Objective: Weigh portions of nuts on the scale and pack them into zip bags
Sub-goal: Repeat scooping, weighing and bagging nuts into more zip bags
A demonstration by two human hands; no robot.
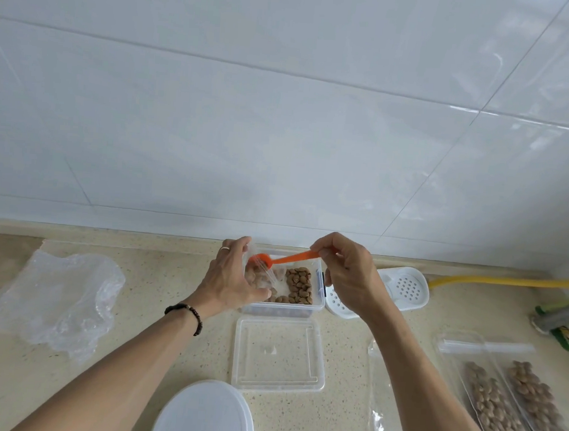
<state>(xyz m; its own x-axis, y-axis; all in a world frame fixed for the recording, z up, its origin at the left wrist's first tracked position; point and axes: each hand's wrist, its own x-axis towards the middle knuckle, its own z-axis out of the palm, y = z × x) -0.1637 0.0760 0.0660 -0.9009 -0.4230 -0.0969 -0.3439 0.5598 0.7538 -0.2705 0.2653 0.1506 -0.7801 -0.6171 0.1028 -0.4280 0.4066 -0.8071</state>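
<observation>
A clear plastic box (pixel 317 303) with brown nuts (pixel 300 285) stands near the wall on the counter. My left hand (pixel 230 279) holds a small clear zip bag (pixel 262 276) with some nuts in it over the box's left side. An orange plastic spoon (pixel 287 258) is pinched by its handle in my right hand (pixel 348 270). The spoon's bowl sits at the bag's mouth. Two filled zip bags (pixel 512 399) of nuts lie at the right. No scale is recognisable in view.
The box's clear lid (pixel 278 354) lies in front of it. A round white lid (pixel 205 415) is at the bottom edge. Crumpled clear plastic (pixel 51 300) lies at the left, a white perforated dish (pixel 405 291) and a yellow hose (pixel 507 281) at the right. More clear bags (pixel 381 407) lie under my right forearm.
</observation>
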